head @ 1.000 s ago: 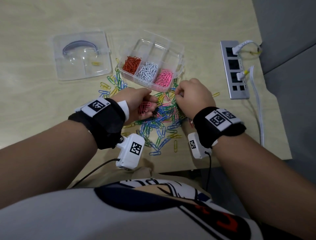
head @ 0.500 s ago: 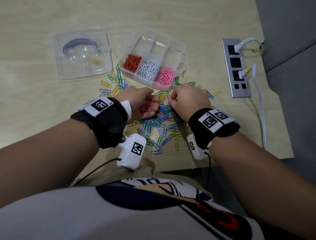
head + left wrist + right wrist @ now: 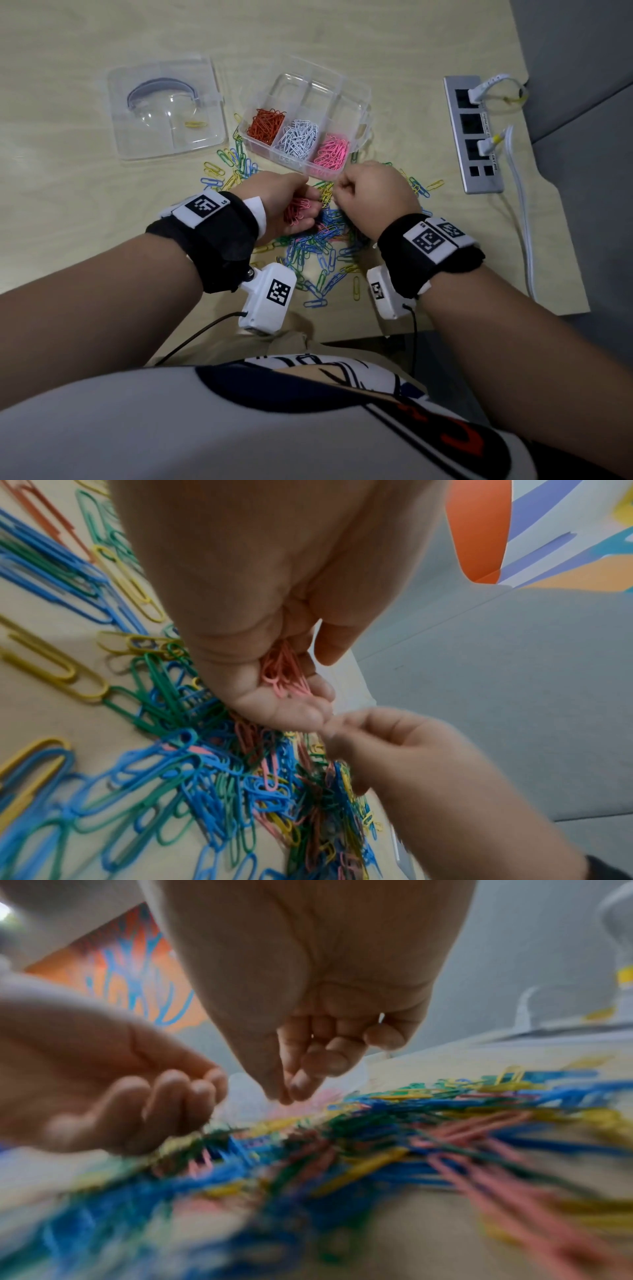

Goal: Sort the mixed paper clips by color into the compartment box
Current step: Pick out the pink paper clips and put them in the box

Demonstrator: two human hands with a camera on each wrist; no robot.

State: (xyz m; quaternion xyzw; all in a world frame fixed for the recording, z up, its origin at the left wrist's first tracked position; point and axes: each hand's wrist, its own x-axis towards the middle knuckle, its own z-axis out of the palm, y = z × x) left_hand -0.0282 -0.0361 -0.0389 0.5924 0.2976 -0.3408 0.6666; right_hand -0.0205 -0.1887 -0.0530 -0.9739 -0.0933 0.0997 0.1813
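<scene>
Gathering pink clips: left hand [image 3: 279, 202] cupped palm-up, fingers curled around a bunch of pink wire paper clips [image 3: 298, 212]. Right hand [image 3: 371, 195] alongside, fingertips pinched together; whether they hold a clip cannot be told. Mixed coloured clip heap [image 3: 322, 250] lies under both hands on the bench. Clear plastic compartment box [image 3: 356, 92] sits just beyond the knuckles; next, judged: tipping the bunch into its pink compartment.
</scene>
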